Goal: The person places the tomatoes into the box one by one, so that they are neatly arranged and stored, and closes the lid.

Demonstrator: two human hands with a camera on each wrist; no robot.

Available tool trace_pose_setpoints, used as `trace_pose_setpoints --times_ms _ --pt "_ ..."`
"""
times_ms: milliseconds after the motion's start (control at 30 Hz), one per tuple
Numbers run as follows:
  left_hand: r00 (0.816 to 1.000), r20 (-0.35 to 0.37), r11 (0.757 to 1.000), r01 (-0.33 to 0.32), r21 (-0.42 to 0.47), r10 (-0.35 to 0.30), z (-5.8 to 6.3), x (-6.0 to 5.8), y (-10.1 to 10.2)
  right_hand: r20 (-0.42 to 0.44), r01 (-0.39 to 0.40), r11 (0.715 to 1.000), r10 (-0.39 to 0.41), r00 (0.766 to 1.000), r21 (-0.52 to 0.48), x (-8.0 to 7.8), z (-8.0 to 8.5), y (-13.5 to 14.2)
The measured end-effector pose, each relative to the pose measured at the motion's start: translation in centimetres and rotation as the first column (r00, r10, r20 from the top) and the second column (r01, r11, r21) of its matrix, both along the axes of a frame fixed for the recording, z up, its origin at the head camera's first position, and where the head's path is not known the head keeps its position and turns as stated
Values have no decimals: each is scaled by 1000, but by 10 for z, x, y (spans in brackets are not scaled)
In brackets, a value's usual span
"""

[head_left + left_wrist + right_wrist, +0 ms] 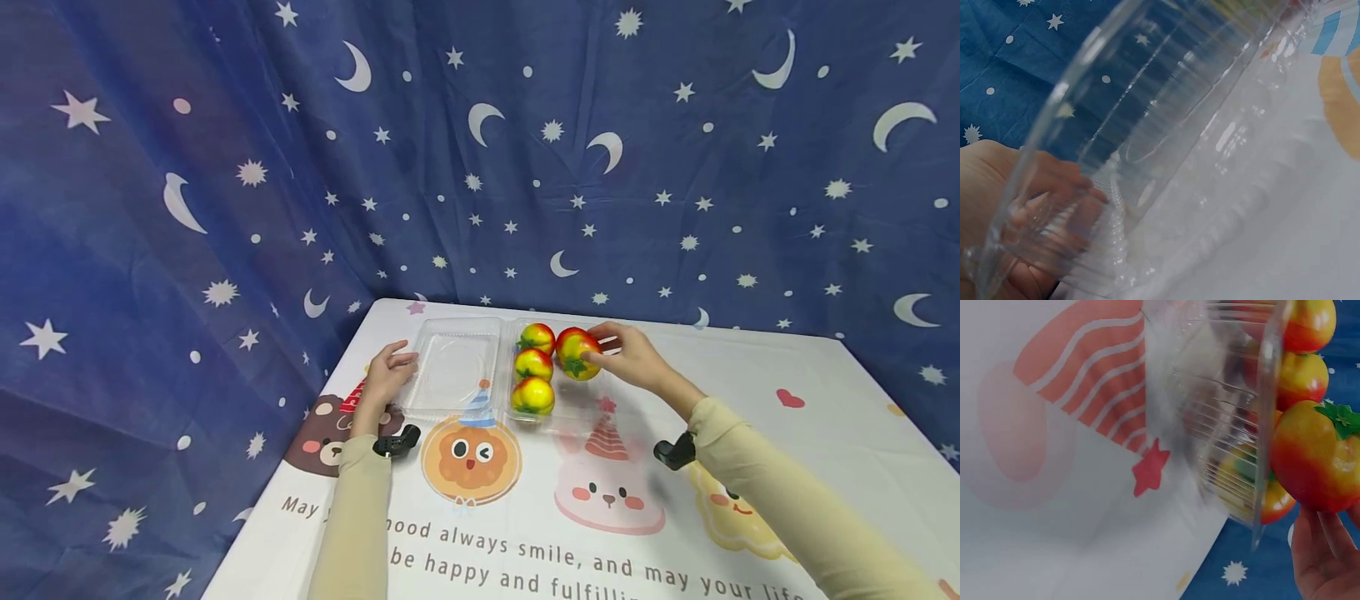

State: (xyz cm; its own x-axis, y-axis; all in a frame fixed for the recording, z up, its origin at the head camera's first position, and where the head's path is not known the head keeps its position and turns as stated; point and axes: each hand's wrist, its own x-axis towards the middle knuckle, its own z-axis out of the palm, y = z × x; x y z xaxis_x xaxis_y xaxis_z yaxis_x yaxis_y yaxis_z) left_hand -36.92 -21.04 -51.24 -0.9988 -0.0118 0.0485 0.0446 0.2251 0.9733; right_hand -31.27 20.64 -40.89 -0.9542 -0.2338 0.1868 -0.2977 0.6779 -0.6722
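Over the ribbed plastic box (573, 406), the right hand (632, 358) holds round fruit (577, 353).

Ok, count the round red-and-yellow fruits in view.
4. The back fruit, middle fruit and front fruit form a row inside the clear plastic container; the right hand holds the fourth fruit, right of the back one. None seem hidden.

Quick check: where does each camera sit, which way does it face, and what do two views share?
Head: on the person's head, facing forward and down over the clear container toward the curtain; both sleeves, left grip and right grip show.
Left wrist: on that wrist, facing the container; left grip shows lower left, partly seen through it.
Right wrist: on that wrist, facing the container's side and the held fruit; right grip shows lower right.
Shared: head and right wrist show that fruit.
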Motion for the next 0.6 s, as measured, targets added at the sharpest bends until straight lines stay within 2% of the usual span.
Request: trace_pose_setpoints --times_ms 300,600 --pt "1000 2 1000 -2 -13 2 1 -1 1 42 31 999 -31 999 10 -2 -17 2" --pt "1000 -5 1000 -4 -31 4 1 -1 -1 -7 22 1000 -22 1000 -8 -8 -28 -2"
